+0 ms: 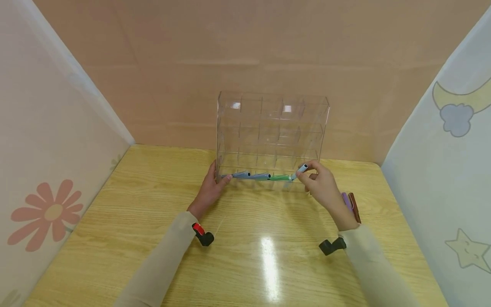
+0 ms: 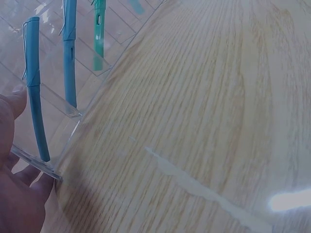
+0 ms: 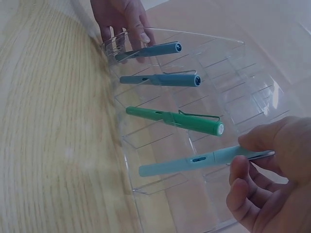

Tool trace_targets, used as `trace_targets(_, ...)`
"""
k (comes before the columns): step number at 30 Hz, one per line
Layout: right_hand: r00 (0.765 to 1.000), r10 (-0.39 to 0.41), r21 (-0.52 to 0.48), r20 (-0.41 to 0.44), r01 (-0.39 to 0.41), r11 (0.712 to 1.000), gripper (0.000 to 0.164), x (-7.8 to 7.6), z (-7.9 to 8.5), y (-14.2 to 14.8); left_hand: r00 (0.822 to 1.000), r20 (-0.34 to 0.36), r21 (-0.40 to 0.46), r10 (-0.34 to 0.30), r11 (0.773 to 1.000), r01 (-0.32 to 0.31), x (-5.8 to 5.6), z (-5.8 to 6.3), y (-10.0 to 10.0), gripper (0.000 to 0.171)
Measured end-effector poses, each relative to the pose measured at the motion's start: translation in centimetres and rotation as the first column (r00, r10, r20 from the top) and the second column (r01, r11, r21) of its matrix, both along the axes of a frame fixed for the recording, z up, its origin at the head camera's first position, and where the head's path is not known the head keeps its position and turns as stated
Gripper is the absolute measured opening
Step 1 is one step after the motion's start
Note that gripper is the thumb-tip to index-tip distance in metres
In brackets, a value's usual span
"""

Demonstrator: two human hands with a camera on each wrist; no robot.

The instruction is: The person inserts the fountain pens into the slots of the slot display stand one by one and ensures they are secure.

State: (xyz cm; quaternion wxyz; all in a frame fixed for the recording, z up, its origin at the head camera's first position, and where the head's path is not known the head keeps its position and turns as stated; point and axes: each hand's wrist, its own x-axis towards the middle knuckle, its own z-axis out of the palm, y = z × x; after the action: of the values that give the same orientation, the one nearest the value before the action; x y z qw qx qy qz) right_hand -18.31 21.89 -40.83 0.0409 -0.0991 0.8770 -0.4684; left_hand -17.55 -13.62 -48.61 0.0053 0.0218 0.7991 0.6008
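Observation:
A clear acrylic rack (image 1: 218, 128) with rows of small compartments stands at the back of the table. At its lower left side my left hand (image 1: 210, 188) grips the side wall, thumb in front and fingers behind. My right hand (image 1: 321, 185) pinches a light blue pen (image 3: 194, 162) by its capped upper end, the lower end inside a bottom-row compartment. Left of that pen, a green pen (image 3: 170, 118) and two darker blue pens, one middle blue pen (image 3: 165, 79) and one outer blue pen (image 3: 158, 50), lean in separate bottom compartments.
A purple pen (image 1: 346, 201) and a brown pen (image 1: 354, 207) lie on the wooden table (image 1: 245, 247) beside my right forearm. A tan backdrop (image 1: 184, 76) rises behind the rack. Patterned side panels flank the table, the left panel (image 1: 46, 140) bearing a flower.

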Motion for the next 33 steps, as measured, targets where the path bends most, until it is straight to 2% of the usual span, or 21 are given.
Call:
trace_targets(6, 1.000, 0.006, 0.027, 0.012, -0.007, 1.000, 0.032, 0.0, -0.5, 0.0, 1.000, 0.006, 0.007, -0.007, 1.000, 0.007, 0.1, 0.1, 0.0, 0.082)
trace_targets(24, 1.000, 0.000, 0.027, -0.003, 0.001, 1.000, 0.033, 0.5, -1.0, -0.1, 1.000, 0.014, 0.018, -0.017, 1.000, 0.017, 0.1, 0.0, -0.2, 0.084)
trace_targets(33, 1.000, 0.019, 0.083, -0.017, -0.018, 0.996, 0.028, 0.8, -1.8, 0.1, 1.000, 0.018, 0.010, -0.013, 1.000, 0.013, 0.1, 0.0, -0.2, 0.084)
